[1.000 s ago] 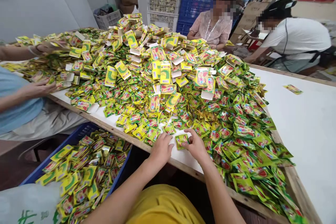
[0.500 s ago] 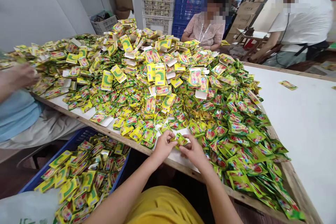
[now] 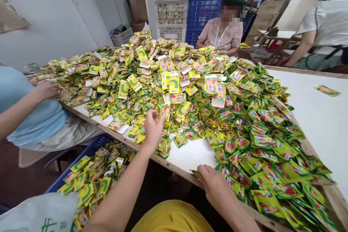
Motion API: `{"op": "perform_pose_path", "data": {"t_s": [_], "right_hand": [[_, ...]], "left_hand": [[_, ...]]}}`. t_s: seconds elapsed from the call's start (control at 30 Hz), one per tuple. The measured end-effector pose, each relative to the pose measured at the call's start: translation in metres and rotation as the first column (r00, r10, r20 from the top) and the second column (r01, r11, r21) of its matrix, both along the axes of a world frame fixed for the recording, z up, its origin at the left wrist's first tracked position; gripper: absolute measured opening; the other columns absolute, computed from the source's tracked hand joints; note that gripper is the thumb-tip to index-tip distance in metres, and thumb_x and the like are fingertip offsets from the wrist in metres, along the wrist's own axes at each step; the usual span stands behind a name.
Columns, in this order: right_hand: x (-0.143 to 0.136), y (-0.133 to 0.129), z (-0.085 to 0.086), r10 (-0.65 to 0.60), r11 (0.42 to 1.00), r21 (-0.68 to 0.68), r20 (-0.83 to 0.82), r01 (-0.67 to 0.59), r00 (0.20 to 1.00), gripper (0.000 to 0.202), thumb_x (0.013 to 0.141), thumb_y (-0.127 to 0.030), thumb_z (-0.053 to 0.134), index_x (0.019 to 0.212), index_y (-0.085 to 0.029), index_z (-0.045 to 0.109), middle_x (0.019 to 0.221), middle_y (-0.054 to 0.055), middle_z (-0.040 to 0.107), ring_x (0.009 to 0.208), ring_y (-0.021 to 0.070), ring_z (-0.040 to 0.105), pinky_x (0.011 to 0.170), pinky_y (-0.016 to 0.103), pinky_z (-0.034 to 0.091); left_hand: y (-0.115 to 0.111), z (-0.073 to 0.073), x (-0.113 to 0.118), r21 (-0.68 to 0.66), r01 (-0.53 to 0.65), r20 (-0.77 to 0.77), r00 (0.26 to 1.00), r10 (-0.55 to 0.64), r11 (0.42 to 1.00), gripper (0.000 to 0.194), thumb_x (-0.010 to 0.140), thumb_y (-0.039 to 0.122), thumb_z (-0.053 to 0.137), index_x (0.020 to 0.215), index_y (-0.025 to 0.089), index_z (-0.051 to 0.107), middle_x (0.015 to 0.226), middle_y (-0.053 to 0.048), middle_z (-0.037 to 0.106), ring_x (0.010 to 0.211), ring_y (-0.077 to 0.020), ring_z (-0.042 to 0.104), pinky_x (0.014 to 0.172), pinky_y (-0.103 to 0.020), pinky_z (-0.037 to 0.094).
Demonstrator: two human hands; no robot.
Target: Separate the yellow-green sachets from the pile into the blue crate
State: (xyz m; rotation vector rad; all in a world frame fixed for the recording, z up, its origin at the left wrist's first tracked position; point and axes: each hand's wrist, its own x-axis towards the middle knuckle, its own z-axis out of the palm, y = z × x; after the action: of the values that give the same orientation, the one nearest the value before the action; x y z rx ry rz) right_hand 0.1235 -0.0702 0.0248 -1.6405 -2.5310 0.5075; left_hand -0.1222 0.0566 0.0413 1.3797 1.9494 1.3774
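Note:
My left hand (image 3: 153, 131) reaches over the near side of the heap, thumb and fingers apart. Its thumb tip is at a small yellow and green printed box (image 3: 165, 112) that lies on the heap; whether they touch I cannot tell. Low at the table's front edge, my right hand (image 3: 213, 182) pinches a small green packet (image 3: 195, 173), mostly hidden by the fingers. Around both hands lie many shiny green packets (image 3: 230, 146) with red fruit pictures. Flattened yellow boxes (image 3: 174, 82), some with open white flaps, lie on top of the pile.
A wooden rim (image 3: 174, 169) edges the white table (image 3: 318, 112). Below it, a blue crate (image 3: 58, 180) holds filled boxes, beside a white plastic bag (image 3: 40, 212). A co-worker's hand (image 3: 49, 90) is at the left; two more people sit or stand behind. Stacked crates (image 3: 171, 11) stand at the back.
My hands were together at a green packet; now they are apart. The left has moved up and left to the box, the right down to the table edge. The view has shifted.

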Motion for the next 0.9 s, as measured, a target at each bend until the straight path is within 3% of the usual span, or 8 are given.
{"op": "perform_pose_path", "data": {"t_s": [0.1,0.2,0.33,0.4,0.47,0.63,0.8,0.9], "right_hand": [[-0.003,-0.011,-0.002,-0.003,1.0,-0.006,-0.069,0.002,0.998,0.024,0.084,-0.006,0.044,0.096,-0.021,0.058,0.091,0.006,0.062,0.083,0.0222,0.059,0.07,0.032,0.041],[-0.001,-0.008,-0.003,-0.068,0.996,-0.064,-0.2,0.056,0.978,0.018,0.085,-0.014,0.048,0.096,-0.021,0.06,0.092,0.007,0.064,0.084,0.0226,0.061,0.072,0.032,0.044],[0.007,0.012,0.013,-0.346,0.93,-0.104,-0.571,0.352,0.744,0.018,0.087,-0.034,0.054,0.096,-0.021,0.062,0.085,0.005,0.067,0.074,0.0202,0.063,0.067,0.03,0.048],[0.007,0.025,0.027,-0.443,0.823,-0.106,-0.734,0.558,0.515,0.028,0.086,-0.041,0.057,0.104,-0.02,0.061,0.083,0.004,0.067,0.066,0.0181,0.061,0.061,0.029,0.048],[0.005,0.038,0.037,-0.411,0.761,-0.048,-0.806,0.647,0.425,0.031,0.085,-0.041,0.058,0.107,-0.02,0.061,0.086,0.005,0.067,0.069,0.0182,0.062,0.063,0.029,0.049],[0.007,0.05,0.031,-0.327,0.833,0.169,-0.619,0.527,0.714,0.016,0.084,-0.03,0.058,0.091,-0.019,0.067,0.089,0.007,0.064,0.087,0.021,0.059,0.08,0.033,0.046],[0.027,0.05,0.035,-0.322,0.946,-0.074,-0.328,0.316,0.888,0.01,0.075,-0.012,0.06,0.076,-0.017,0.068,0.084,0.005,0.059,0.08,0.0183,0.057,0.075,0.029,0.044],[0.036,0.058,0.05,-0.252,0.965,-0.162,-0.338,0.208,0.907,0.022,0.073,-0.006,0.057,0.088,-0.019,0.068,0.088,0.003,0.062,0.083,0.0168,0.058,0.076,0.027,0.044]], "left_hand": [[0.041,0.006,-0.016,-0.297,-0.024,-0.062,0.998,0.006,0.955,0.06,0.064,0.047,0.076,0.106,0.013,0.051,0.094,-0.011,0.062,0.093,-0.0264,0.06,0.081,-0.035,0.046],[0.051,0.007,-0.009,-0.349,-0.014,-0.104,0.994,-0.023,0.937,0.06,0.057,0.042,0.081,0.102,0.015,0.053,0.098,-0.012,0.061,0.104,-0.0335,0.055,0.088,-0.044,0.042],[0.007,0.003,0.024,-0.116,0.088,-0.336,0.934,-0.122,0.989,0.059,0.063,0.029,0.074,0.115,0.017,0.048,0.118,-0.013,0.049,0.119,-0.0331,0.043,0.099,-0.047,0.036],[-0.026,-0.005,0.047,-0.093,0.325,-0.349,0.875,-0.337,0.941,0.054,0.065,0.021,0.068,0.115,0.019,0.048,0.114,-0.01,0.05,0.111,-0.0282,0.049,0.094,-0.041,0.042],[-0.055,-0.014,0.069,-0.169,0.5,-0.224,0.82,-0.527,0.849,0.057,0.065,0.018,0.066,0.118,0.022,0.046,0.107,-0.007,0.055,0.1,-0.0248,0.056,0.086,-0.037,0.046],[-0.083,-0.04,0.105,-0.122,0.523,-0.102,0.839,-0.535,0.843,0.058,0.066,0.014,0.061,0.121,0.022,0.043,0.115,-0.007,0.057,0.109,-0.0259,0.054,0.095,-0.04,0.043],[-0.089,-0.054,0.114,-0.14,0.572,-0.14,0.797,-0.588,0.809,0.047,0.068,0.012,0.057,0.113,0.021,0.048,0.107,-0.007,0.056,0.105,-0.0257,0.052,0.093,-0.041,0.041],[-0.089,-0.052,0.113,-0.193,0.641,0.067,0.764,-0.642,0.743,0.035,0.073,0.025,0.063,0.105,0.021,0.048,0.096,-0.004,0.058,0.093,-0.0241,0.053,0.083,-0.038,0.043]]}}
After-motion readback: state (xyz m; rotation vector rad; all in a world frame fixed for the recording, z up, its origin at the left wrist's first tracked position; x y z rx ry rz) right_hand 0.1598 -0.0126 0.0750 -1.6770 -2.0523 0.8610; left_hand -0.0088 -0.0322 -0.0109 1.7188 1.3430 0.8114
